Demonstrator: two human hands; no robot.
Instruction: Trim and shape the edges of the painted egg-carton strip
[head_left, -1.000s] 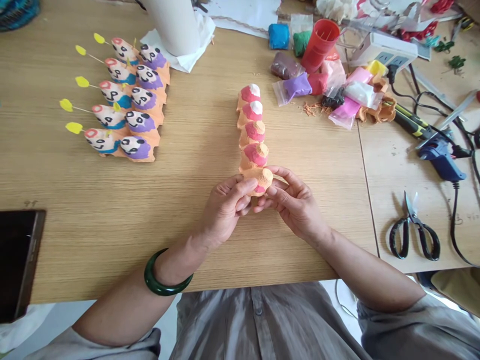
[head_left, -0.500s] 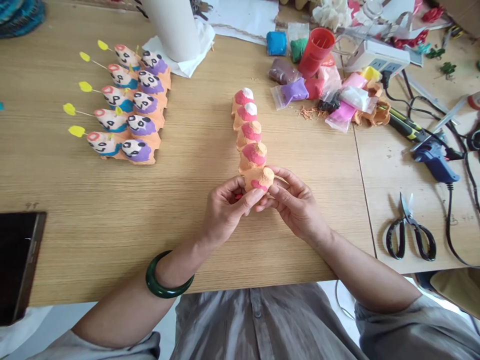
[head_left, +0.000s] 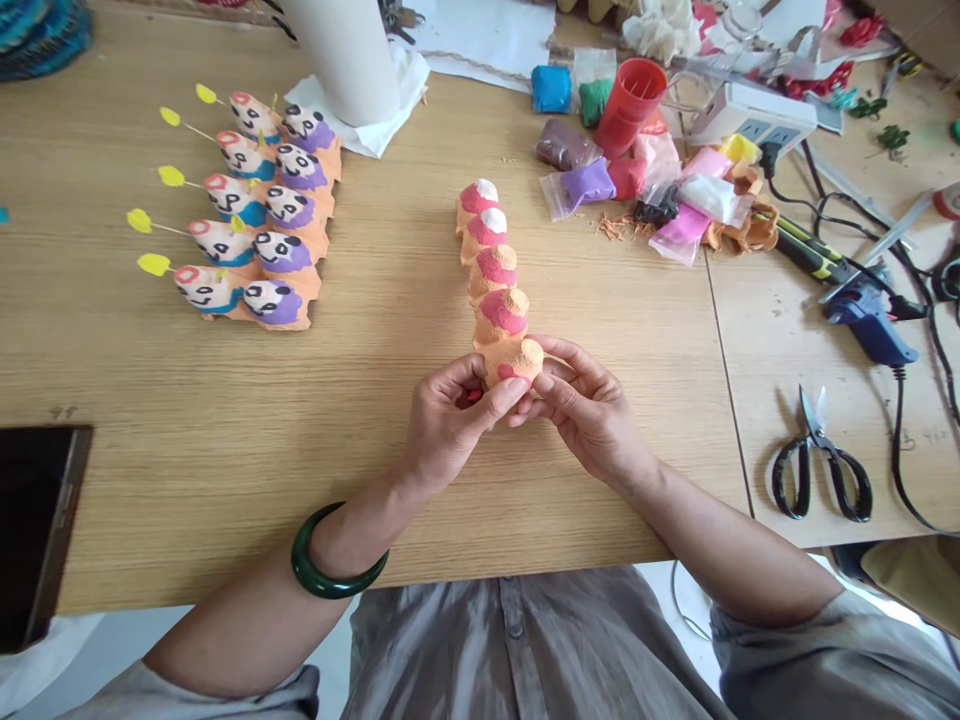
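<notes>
A strip of orange egg carton (head_left: 491, 328) runs away from me across the table, its bumps partly covered in pink-red clay. The two farthest bumps have white tops. My left hand (head_left: 457, 415) grips the near end from the left, thumb on a small pink clay patch (head_left: 517, 374) on the nearest bump. A bit of red clay (head_left: 474, 396) shows between its fingers. From the right, my right hand (head_left: 589, 405) holds the same end, thumb and fingers around the bump's side. Parts of the fingertips are hidden behind the carton.
Left stands an egg carton piece (head_left: 315, 250) with painted faces and yellow leaf shapes on sticks. Clay packets (head_left: 589, 183), a red cup (head_left: 631, 105) and a power strip (head_left: 757, 118) are back right. Scissors (head_left: 817, 460) and a glue gun (head_left: 870, 320) lie right, a phone (head_left: 37, 520) left.
The far end of the carton strip has swung slightly to the left. Both hands have shifted a little left with it and keep their hold on the near end.
</notes>
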